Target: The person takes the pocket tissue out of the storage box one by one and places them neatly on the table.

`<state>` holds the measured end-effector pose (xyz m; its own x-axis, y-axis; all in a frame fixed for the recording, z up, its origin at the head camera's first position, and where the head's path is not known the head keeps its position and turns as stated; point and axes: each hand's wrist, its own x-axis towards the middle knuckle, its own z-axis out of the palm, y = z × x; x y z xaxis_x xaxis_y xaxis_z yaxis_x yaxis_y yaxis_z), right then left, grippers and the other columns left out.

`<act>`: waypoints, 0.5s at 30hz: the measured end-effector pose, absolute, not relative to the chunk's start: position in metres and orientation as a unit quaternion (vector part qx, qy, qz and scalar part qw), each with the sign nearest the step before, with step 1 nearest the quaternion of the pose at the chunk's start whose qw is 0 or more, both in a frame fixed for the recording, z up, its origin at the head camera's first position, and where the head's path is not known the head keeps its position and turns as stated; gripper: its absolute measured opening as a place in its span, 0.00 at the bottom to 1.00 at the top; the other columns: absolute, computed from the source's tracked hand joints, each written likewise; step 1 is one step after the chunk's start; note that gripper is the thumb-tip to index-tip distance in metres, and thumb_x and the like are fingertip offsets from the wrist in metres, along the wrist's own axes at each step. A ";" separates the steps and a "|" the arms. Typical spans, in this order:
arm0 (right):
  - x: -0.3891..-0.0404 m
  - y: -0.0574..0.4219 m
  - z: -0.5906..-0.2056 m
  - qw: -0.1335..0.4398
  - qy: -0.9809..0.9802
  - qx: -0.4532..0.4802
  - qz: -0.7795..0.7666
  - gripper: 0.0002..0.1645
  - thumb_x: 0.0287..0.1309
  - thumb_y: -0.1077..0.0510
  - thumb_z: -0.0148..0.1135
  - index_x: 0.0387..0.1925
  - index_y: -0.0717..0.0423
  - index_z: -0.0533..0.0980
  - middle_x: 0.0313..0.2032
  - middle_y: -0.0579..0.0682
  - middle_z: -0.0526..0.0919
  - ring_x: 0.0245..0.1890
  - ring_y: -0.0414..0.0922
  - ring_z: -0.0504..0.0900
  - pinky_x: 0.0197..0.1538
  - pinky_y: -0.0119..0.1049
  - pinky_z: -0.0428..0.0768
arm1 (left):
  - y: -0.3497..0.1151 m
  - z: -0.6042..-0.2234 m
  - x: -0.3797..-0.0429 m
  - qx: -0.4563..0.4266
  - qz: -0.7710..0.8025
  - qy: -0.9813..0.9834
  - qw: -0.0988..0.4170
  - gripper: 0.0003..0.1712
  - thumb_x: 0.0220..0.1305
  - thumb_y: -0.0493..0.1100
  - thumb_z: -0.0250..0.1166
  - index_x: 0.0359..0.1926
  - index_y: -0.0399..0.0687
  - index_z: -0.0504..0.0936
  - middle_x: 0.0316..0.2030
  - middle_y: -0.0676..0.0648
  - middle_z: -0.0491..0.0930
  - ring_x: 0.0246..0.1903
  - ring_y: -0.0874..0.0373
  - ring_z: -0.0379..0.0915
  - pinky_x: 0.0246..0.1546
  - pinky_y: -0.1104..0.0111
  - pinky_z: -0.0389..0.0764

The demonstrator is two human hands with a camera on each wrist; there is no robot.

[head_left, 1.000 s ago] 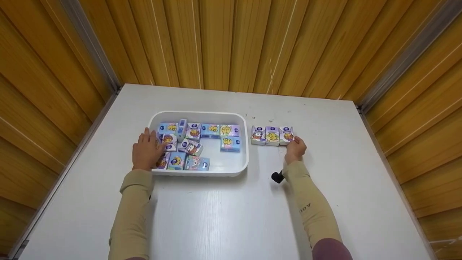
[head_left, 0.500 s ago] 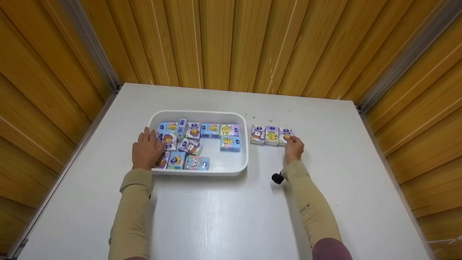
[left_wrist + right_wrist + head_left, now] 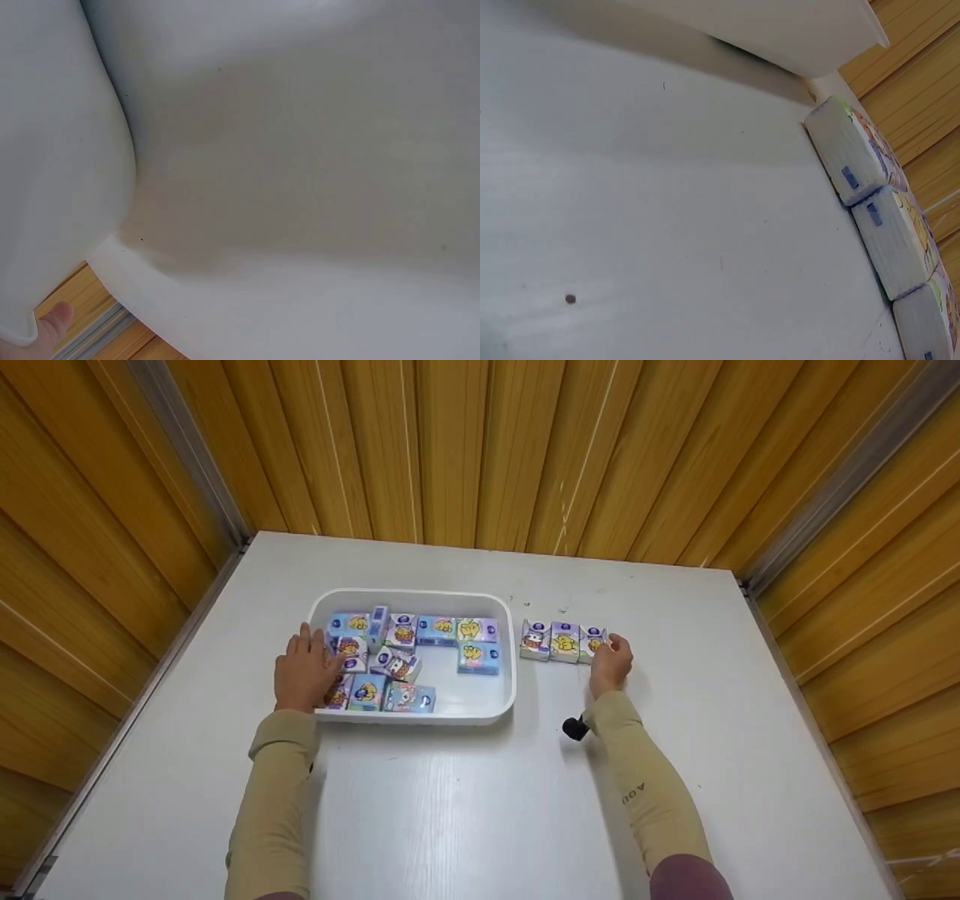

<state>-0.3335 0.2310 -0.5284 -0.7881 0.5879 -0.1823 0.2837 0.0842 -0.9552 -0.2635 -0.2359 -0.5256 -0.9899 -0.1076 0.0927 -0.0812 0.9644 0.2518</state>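
Ribbed wood-grain panels (image 3: 450, 450) in yellow-brown wall the far, left and right sides of the booth; grey metal strips (image 3: 187, 457) run up the corners. Below, a white tabletop (image 3: 450, 825), lightly scuffed and specked beyond the row on the right.

We note the left hand (image 3: 302, 673) at the left side of a shallow white plastic tray (image 3: 420, 721) with rounded corners. Back of the hand up, fingers pointing far and lying fairly straight over the rim, thumb reaching inward above small cartoon-printed packs (image 3: 478, 658) in blue, purple and white. We see no pack held in it.

The right hand (image 3: 611, 664), its fingers bent, is at the near right corner of the right-hand purple-and-white pack (image 3: 592, 637), last of a row of three standing right of the tray. Whether it pinches that pack we cannot tell; the right wrist view shows the row but no fingers.

Both forearms come from the near edge in tan sleeves (image 3: 274, 810). A small black object (image 3: 575, 728) juts from the right wrist.
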 end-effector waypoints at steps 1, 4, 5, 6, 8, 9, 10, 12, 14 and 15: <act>-0.334 0.229 -0.527 0.131 -0.721 -0.296 0.612 0.24 0.54 0.65 0.41 0.54 0.58 0.67 0.58 0.55 0.66 0.57 0.46 0.65 0.59 0.36 0.65 | -0.236 -0.525 -0.263 0.048 -0.125 -0.990 0.053 0.42 0.60 0.60 0.47 0.66 0.37 0.51 0.66 0.33 0.46 0.63 0.38 0.45 0.55 0.43 0.59; -0.336 0.223 -0.522 0.146 -0.703 -0.288 0.633 0.23 0.54 0.66 0.41 0.53 0.60 0.67 0.55 0.55 0.67 0.52 0.46 0.68 0.55 0.34 0.69 | -0.235 -0.524 -0.263 0.047 -0.123 -0.990 0.054 0.42 0.61 0.60 0.48 0.65 0.37 0.51 0.66 0.33 0.46 0.63 0.38 0.45 0.55 0.43 0.60; -0.337 0.221 -0.521 0.151 -0.699 -0.287 0.637 0.22 0.54 0.67 0.41 0.52 0.60 0.67 0.54 0.55 0.68 0.51 0.45 0.69 0.53 0.33 0.70 | -0.235 -0.523 -0.263 0.048 -0.121 -0.990 0.054 0.42 0.61 0.60 0.48 0.65 0.37 0.51 0.66 0.33 0.46 0.63 0.38 0.45 0.55 0.43 0.60; -0.337 0.218 -0.519 0.159 -0.692 -0.282 0.645 0.21 0.54 0.67 0.42 0.51 0.61 0.68 0.53 0.56 0.68 0.49 0.45 0.69 0.51 0.32 0.70 | -0.235 -0.523 -0.262 0.048 -0.121 -0.990 0.054 0.42 0.60 0.60 0.48 0.65 0.37 0.51 0.66 0.33 0.46 0.63 0.38 0.45 0.55 0.43 0.59; -0.338 0.213 -0.516 0.175 -0.683 -0.272 0.655 0.19 0.54 0.68 0.43 0.49 0.63 0.69 0.50 0.58 0.70 0.46 0.45 0.69 0.47 0.31 0.70 | -0.235 -0.522 -0.262 0.048 -0.118 -0.990 0.052 0.42 0.60 0.60 0.48 0.66 0.37 0.51 0.66 0.33 0.46 0.63 0.38 0.45 0.55 0.43 0.59; -0.338 0.210 -0.514 0.182 -0.681 -0.266 0.658 0.18 0.54 0.68 0.43 0.48 0.64 0.69 0.49 0.58 0.70 0.45 0.45 0.69 0.45 0.31 0.70 | -0.234 -0.522 -0.262 0.048 -0.117 -0.991 0.051 0.42 0.60 0.60 0.48 0.66 0.37 0.51 0.66 0.33 0.46 0.64 0.38 0.44 0.56 0.43 0.59; -0.338 0.207 -0.512 0.186 -0.679 -0.261 0.660 0.17 0.54 0.68 0.44 0.47 0.64 0.69 0.48 0.59 0.71 0.44 0.45 0.69 0.44 0.31 0.69 | -0.234 -0.521 -0.262 0.049 -0.116 -0.991 0.050 0.42 0.60 0.60 0.48 0.66 0.37 0.51 0.66 0.33 0.46 0.64 0.38 0.44 0.56 0.43 0.59; -0.337 0.201 -0.508 0.191 -0.676 -0.248 0.667 0.15 0.54 0.68 0.45 0.45 0.64 0.70 0.46 0.58 0.71 0.44 0.44 0.68 0.44 0.31 0.68 | -0.234 -0.520 -0.262 0.050 -0.116 -0.991 0.048 0.42 0.60 0.60 0.48 0.66 0.37 0.51 0.66 0.33 0.45 0.64 0.38 0.44 0.56 0.43 0.58; -0.335 0.194 -0.504 0.186 -0.676 -0.238 0.672 0.14 0.55 0.68 0.45 0.44 0.63 0.70 0.45 0.56 0.72 0.44 0.44 0.69 0.45 0.30 0.69 | -0.233 -0.520 -0.261 0.051 -0.114 -0.991 0.046 0.42 0.60 0.60 0.48 0.66 0.37 0.50 0.66 0.33 0.45 0.64 0.38 0.44 0.56 0.43 0.59; -0.334 0.190 -0.502 0.182 -0.676 -0.234 0.675 0.14 0.55 0.68 0.46 0.44 0.62 0.70 0.44 0.55 0.72 0.45 0.43 0.69 0.46 0.31 0.69 | -0.233 -0.520 -0.261 0.051 -0.114 -0.991 0.046 0.42 0.61 0.60 0.48 0.66 0.37 0.50 0.66 0.33 0.45 0.64 0.38 0.44 0.56 0.43 0.59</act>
